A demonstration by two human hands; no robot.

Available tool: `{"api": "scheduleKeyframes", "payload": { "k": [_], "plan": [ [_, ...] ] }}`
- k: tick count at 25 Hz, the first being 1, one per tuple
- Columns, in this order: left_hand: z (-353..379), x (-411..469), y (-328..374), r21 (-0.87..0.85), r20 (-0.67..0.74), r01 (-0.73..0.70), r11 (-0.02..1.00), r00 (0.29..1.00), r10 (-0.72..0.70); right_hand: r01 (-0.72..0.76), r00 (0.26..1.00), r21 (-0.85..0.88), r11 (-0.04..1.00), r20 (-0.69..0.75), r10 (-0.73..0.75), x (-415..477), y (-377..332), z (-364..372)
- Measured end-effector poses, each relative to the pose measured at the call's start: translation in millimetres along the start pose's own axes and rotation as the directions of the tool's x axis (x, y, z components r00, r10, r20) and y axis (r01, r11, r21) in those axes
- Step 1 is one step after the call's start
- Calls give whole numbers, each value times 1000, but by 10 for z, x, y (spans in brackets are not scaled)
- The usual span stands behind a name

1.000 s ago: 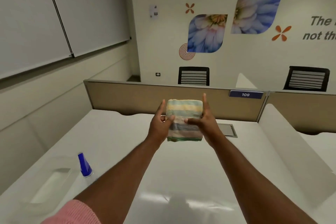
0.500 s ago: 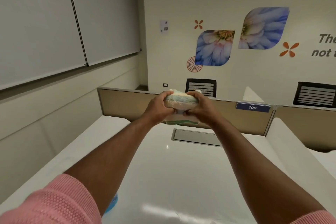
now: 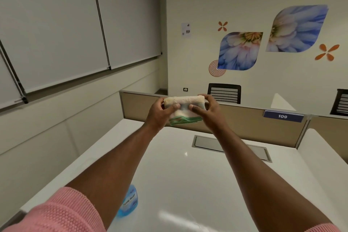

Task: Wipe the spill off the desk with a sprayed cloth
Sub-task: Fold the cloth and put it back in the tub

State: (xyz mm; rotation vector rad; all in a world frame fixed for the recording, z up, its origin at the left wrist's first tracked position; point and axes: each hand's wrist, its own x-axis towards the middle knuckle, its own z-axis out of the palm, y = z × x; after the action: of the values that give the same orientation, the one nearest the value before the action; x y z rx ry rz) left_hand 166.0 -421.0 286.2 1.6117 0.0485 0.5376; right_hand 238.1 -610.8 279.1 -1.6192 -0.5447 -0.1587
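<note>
A folded striped cloth (image 3: 183,100), cream on top with a green edge below, is held up in the air over the far part of the white desk (image 3: 178,175). My left hand (image 3: 160,114) grips its left end and my right hand (image 3: 206,112) grips its right end, thumbs pressed on the near face. A blue spray bottle (image 3: 130,202) with a white label stands on the desk at the near left, mostly hidden behind my left forearm. No spill shows on the glossy desk top.
A grey cable hatch (image 3: 205,142) is set into the desk near the beige partition (image 3: 244,118), which carries a blue "109" sign (image 3: 283,116). A white divider (image 3: 323,156) bounds the desk on the right. Two black chairs (image 3: 224,93) stand behind the partition.
The view has tilted up, so the bottle dropped to the bottom of the view behind my left arm. Both hands have squeezed the cloth into a flatter, more bunched bundle.
</note>
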Motion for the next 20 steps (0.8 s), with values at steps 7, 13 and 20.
{"api": "scheduleKeyframes", "payload": {
  "k": [7, 13, 20],
  "plan": [
    [-670, 37, 17, -2, -188, 5, 1000, 982, -5, 30, 996, 93, 995, 86, -38, 64, -139, 799],
    [-1530, 275, -97, 64, -254, 27, 998, 967, -10, 2, 995, 68, 998, 96, -8, 93, -236, 1648],
    [-2688, 731, -383, 103, -151, 13, 995, 988, 3, -7, 998, -119, 993, -55, 1, 304, -176, 2862]
  ]
}}
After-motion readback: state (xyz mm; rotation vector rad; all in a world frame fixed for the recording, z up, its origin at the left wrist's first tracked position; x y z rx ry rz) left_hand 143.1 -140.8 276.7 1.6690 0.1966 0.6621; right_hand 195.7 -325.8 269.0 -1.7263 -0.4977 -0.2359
